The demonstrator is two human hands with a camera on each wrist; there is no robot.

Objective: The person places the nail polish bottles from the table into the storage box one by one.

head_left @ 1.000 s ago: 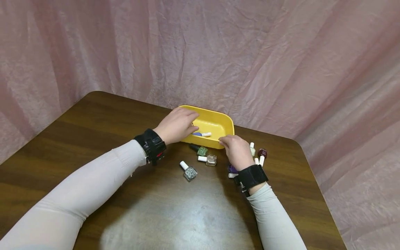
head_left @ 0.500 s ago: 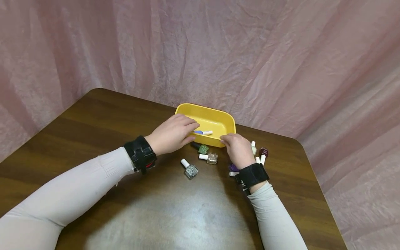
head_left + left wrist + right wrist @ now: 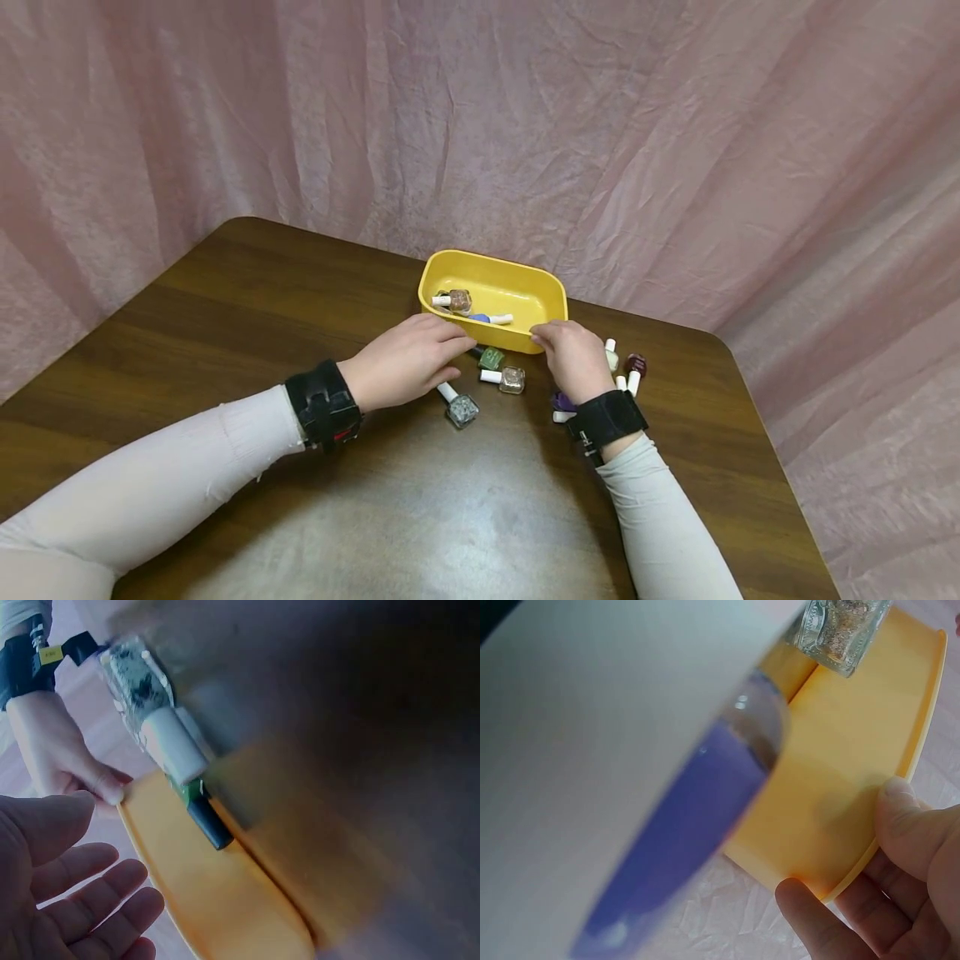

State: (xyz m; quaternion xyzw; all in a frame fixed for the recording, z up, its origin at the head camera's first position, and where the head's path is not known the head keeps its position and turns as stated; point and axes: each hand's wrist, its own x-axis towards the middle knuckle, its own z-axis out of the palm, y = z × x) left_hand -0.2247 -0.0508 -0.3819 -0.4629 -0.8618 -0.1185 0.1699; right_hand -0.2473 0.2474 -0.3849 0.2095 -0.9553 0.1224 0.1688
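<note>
My left hand is over the table with relaxed fingers and nothing in them. Its fingertips are close to the white cap of a silver-glitter nail polish bottle. My right hand pinches the front right rim of a yellow bin; in the right wrist view, the thumb lies on the rim. Inside the bin lie a brown-glitter nail polish and a blue one with white caps. Between the hands lie a black-capped green nail polish and a gold-glitter one.
Right of and beneath the right hand lie more nail polishes: a purple one, a pale one and a dark red one. A pink curtain hangs behind the wooden table.
My left hand has drawn back out of the bin toward the near left, uncovering the brown-glitter nail polish inside. The right hand keeps its pinch on the rim.
</note>
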